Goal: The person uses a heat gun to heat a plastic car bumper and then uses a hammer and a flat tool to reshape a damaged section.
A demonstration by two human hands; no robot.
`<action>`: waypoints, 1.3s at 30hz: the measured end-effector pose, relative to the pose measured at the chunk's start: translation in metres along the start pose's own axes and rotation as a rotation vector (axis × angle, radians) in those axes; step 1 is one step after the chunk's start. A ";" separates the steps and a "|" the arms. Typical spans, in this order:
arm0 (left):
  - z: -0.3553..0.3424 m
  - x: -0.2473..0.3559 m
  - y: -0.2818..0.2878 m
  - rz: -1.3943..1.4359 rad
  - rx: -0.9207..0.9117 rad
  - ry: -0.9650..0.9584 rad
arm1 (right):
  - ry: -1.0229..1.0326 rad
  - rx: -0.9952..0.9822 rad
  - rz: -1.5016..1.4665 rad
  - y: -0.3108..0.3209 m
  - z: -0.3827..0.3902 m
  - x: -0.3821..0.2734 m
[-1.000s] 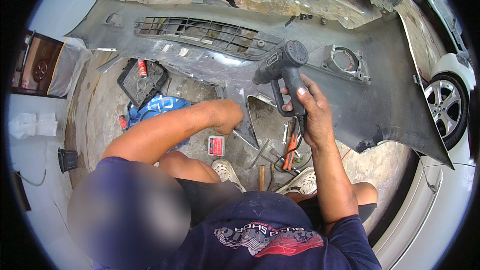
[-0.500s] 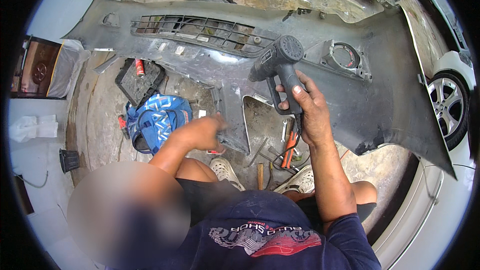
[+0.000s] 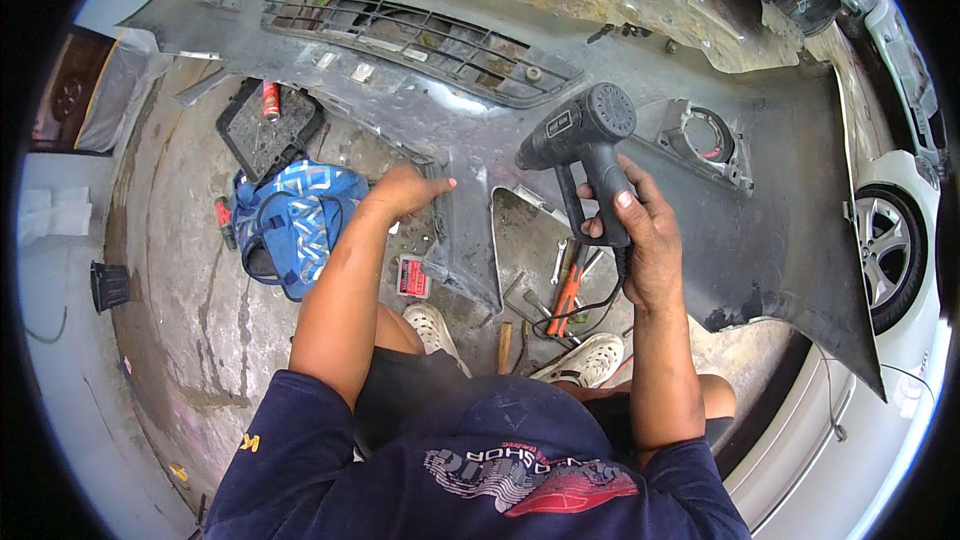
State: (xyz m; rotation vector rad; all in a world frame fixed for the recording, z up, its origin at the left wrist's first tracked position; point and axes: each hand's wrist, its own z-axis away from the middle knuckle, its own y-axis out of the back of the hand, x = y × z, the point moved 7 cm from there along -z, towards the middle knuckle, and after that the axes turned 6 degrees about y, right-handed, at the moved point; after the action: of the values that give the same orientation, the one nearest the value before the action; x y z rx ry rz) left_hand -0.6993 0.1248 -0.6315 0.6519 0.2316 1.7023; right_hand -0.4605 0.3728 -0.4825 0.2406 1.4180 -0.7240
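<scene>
My right hand [image 3: 645,230] is closed around the handle of a black heat gun [image 3: 585,140], held up over a dark grey car bumper [image 3: 800,200]. The gun's nozzle points left and its cord hangs below my grip. My left hand [image 3: 408,192] lies at the left edge of the bumper's narrow downward strip [image 3: 465,205]. One digit stretches right onto that strip; the other fingers are mostly hidden. A slatted grille opening [image 3: 400,35] and a round light housing [image 3: 703,140] are in the bumper.
Around my feet lie an orange-handled tool [image 3: 568,295], a wrench [image 3: 558,262] and a red-labelled case [image 3: 413,276]. To the left are a blue patterned bag [image 3: 305,210], a black tray [image 3: 240,135] with a red can [image 3: 270,101], and a dark pot [image 3: 110,285]. A white car [image 3: 900,360] stands at right.
My left hand has moved up and slightly left along the bumper strip. The heat gun, still in my right hand, sits a little lower and further right in view. The view itself has shifted.
</scene>
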 end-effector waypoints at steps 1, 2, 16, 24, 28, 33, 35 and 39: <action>-0.004 0.002 -0.007 -0.023 -0.019 -0.006 | -0.005 0.009 0.025 0.001 0.001 -0.001; -0.007 0.003 -0.014 -0.006 -0.022 0.003 | -0.005 0.011 0.026 0.001 0.003 -0.003; -0.019 -0.005 -0.021 0.167 -0.116 0.008 | 0.016 -0.023 0.062 -0.023 0.009 -0.008; -0.021 -0.009 -0.016 0.211 -0.139 -0.035 | 0.005 -0.009 0.108 -0.030 0.008 -0.009; -0.023 -0.006 -0.018 0.184 -0.171 -0.040 | -0.027 0.065 0.148 -0.013 0.015 -0.033; -0.027 -0.013 -0.016 0.209 -0.130 -0.044 | -0.003 0.113 0.196 0.007 0.027 -0.064; -0.031 -0.018 -0.015 0.227 -0.156 -0.019 | -0.002 0.108 0.200 0.017 0.031 -0.071; -0.031 -0.011 -0.020 0.215 -0.165 -0.028 | 0.030 0.173 0.208 0.036 0.038 -0.082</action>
State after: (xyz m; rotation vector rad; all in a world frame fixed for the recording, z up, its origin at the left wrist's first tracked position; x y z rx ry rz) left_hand -0.6986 0.1247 -0.6702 0.5941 0.0004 1.8936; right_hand -0.4067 0.4048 -0.4072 0.5281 1.3362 -0.6734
